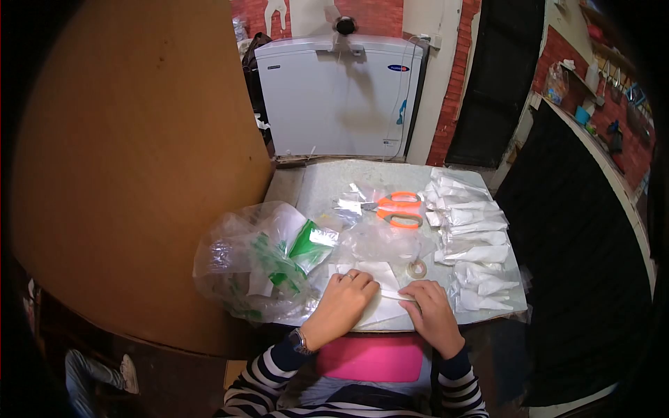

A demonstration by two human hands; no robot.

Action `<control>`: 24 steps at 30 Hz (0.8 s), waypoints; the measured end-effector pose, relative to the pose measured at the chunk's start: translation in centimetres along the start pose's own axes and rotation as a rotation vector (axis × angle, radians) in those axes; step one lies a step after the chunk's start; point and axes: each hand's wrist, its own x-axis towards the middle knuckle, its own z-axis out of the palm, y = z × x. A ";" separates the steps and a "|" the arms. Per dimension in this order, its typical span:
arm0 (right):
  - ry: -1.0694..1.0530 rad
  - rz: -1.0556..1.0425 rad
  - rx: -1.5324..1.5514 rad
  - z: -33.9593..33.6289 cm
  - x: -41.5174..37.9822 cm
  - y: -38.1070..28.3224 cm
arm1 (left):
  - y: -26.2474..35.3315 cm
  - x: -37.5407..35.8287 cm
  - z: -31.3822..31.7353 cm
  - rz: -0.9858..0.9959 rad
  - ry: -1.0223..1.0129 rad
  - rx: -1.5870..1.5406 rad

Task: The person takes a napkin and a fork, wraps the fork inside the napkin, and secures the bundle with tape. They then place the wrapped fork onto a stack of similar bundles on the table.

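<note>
A sheet of white paper lies at the front edge of the table, partly folded over. My left hand rests on its left side with the fingers curled down onto it; a ring and a wristwatch show. At the right edge of the sheet, my right hand pinches the folded paper between thumb and fingers. Just beyond that hand lies a roll of clear tape. Farther back are scissors with orange and grey handles, beside clear plastic wrapping.
Several white paper packets in clear plastic line the table's right side. A big clear plastic bag with green and white packaging fills the left. A wooden panel stands left, a chest freezer behind. Another person's leg shows lower left.
</note>
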 end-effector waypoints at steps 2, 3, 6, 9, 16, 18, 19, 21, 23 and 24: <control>-0.012 0.007 0.002 0.0 -0.1 0.1 | -0.1 0.0 -0.1 0.004 -0.005 -0.009; -0.019 0.008 0.004 0.1 -0.1 0.1 | -0.1 0.0 -0.1 0.004 -0.006 -0.012; -0.014 -0.005 0.001 0.2 -0.1 0.4 | -0.2 0.0 0.1 0.004 0.013 -0.020; -0.002 0.015 0.006 0.4 -0.1 0.5 | -0.2 0.1 0.0 0.000 0.007 -0.017; -0.020 0.031 -0.047 0.5 0.0 0.5 | -0.2 0.1 0.0 0.001 0.006 -0.022; -0.024 0.037 -0.060 0.6 0.0 0.5 | -0.1 0.1 -0.1 -0.002 0.006 -0.026; -0.023 0.036 -0.065 0.6 0.1 0.5 | 0.0 0.1 -0.1 -0.009 0.003 -0.030; -0.023 0.035 -0.074 0.6 0.1 0.5 | 0.2 0.2 0.0 -0.024 -0.002 -0.039; -0.026 0.039 -0.079 0.7 0.1 0.5 | 0.5 0.5 0.2 0.005 0.074 -0.022; -0.027 0.041 -0.083 0.7 0.1 0.5 | 0.7 0.7 0.3 0.020 0.113 -0.014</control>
